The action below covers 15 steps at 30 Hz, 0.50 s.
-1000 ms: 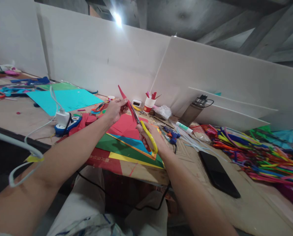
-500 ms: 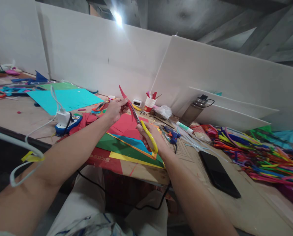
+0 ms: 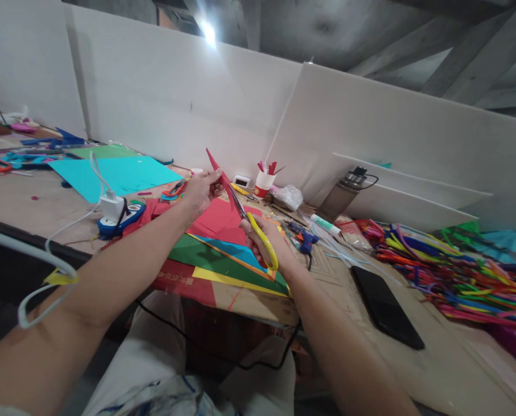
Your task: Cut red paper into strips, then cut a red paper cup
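Observation:
My left hand [image 3: 204, 192] pinches a narrow piece of red paper [image 3: 216, 164], whose pointed end sticks up above the fingers. Yellow-handled scissors [image 3: 265, 242] are in my right hand [image 3: 258, 238], its fingers wrapped round the handles. The scissor blades point up and left and meet the lower part of the red paper. Beneath both hands lies a stack of coloured sheets, with red paper [image 3: 223, 222] on top and blue, orange, green [image 3: 192, 253] and yellow ones below.
A black phone [image 3: 386, 306] lies at the right, near a heap of colourful pipe cleaners [image 3: 461, 271]. Behind stand a paper cup [image 3: 264, 184] and a bottle [image 3: 342, 193]. A glue gun [image 3: 305, 240] is right of the scissors. A white cable [image 3: 62, 260] hangs over my left arm.
My left hand and the red paper have shifted slightly left. My right hand and the scissors are almost where they were.

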### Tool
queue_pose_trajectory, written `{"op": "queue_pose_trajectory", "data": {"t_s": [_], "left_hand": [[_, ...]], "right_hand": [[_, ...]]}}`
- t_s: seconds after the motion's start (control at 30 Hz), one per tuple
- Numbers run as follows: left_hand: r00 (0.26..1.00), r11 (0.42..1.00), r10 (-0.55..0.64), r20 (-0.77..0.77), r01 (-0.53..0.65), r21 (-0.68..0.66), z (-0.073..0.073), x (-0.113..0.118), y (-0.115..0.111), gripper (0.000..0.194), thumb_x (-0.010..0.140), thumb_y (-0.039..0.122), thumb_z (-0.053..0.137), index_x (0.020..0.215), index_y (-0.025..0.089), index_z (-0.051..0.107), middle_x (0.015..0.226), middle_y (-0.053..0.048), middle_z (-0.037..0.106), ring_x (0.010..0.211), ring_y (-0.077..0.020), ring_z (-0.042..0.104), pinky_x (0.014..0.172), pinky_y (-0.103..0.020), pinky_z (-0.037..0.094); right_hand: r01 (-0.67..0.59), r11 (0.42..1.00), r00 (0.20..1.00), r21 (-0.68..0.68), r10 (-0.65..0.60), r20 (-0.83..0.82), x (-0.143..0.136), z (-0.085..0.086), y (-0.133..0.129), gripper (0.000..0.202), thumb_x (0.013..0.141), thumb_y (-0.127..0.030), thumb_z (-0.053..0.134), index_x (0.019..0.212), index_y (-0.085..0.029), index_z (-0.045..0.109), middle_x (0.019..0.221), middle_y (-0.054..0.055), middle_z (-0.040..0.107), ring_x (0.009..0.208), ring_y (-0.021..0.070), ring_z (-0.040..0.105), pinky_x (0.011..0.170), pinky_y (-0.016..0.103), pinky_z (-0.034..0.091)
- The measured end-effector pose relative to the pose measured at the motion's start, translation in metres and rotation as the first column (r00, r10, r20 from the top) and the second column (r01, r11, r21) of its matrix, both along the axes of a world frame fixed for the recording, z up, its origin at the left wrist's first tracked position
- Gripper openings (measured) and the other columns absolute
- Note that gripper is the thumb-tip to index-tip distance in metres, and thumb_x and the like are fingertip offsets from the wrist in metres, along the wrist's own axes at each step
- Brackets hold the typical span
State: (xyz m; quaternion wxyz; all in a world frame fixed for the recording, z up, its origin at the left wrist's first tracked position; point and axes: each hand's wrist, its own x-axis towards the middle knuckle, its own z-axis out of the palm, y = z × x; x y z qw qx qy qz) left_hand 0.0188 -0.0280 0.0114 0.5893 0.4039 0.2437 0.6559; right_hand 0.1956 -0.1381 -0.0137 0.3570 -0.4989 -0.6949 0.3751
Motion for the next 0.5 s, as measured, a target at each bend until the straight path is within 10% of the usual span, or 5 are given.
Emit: {"op": "queue_pose_trajectory", "data": {"t_s": [0.5], "left_hand": [[0.998, 1.0, -0.022, -0.065, 0.023, 0.016, -0.003, 0.0067, -0.0031, 0.022, 0.08, 0.019, 0.068, 0.063, 0.012, 0.056, 0.054, 0.001, 0.055, 0.045, -0.0049, 0.048, 0.044, -0.018, 0.035]], "right_hand": [[0.009, 1.0, 1.0, -0.002, -0.009, -0.015, -0.0021, 0.0023, -0.0024, 0.041, 0.081, -0.059, 0.057, 0.079, -0.021, 0.044, 0.054, -0.007, 0.049, 0.036, 0.0059, 0.044, 0.033, 0.016, 0.039]]}}
